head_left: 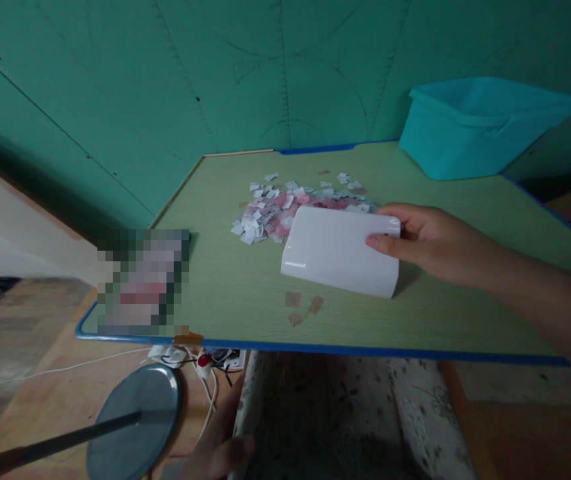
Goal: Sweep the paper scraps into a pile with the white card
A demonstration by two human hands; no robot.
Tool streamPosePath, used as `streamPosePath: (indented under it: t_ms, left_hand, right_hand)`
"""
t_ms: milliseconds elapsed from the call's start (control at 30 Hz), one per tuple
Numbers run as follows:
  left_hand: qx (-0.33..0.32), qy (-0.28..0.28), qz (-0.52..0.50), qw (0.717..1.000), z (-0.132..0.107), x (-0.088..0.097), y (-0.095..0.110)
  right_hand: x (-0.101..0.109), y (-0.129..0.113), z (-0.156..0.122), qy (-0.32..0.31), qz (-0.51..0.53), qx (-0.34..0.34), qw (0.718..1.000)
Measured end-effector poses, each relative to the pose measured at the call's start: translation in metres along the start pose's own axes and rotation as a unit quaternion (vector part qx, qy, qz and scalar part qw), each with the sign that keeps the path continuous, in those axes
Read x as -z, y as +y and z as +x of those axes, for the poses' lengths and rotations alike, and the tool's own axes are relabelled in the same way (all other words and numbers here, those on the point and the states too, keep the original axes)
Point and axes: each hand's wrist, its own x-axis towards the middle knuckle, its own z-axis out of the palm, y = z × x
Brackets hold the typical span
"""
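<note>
My right hand (423,241) grips the right end of a white rounded box (338,251) that lies on the green table (245,293), thumb on top and fingers round its far edge. Just beyond the box is a pile of small white and pink paper scraps (285,207). My left hand (220,447) hangs low below the table's front edge, dim and blurred, with its fingers curled against the patterned cloth (325,413); whether it holds anything I cannot make out.
A teal plastic tub (480,127) stands at the table's back right corner. A blurred-out flat item (140,280) lies at the front left corner. Three brown scraps (301,305) lie near the front. Below are a round metal stand base (133,420), cables and a power strip (205,360).
</note>
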Motion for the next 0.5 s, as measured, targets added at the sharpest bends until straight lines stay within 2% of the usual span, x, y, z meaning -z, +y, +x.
streamPosePath:
  t_ms: [167,333,500]
  left_hand:
    - [-0.003,0.019,-0.005,1.0,-0.005,-0.004,0.001]
    - [0.008,0.007,-0.031,0.999,-0.013,-0.01,0.005]
    - [-0.015,-0.005,-0.024,1.0,-0.011,-0.006,0.003]
  right_hand:
    - [-0.011,0.002,-0.002,-0.034,-0.025,-0.007,0.999]
    - [-0.015,-0.002,-0.007,-0.067,-0.015,0.0,0.998]
    - [-0.013,-0.001,-0.006,-0.043,-0.012,0.0,0.999]
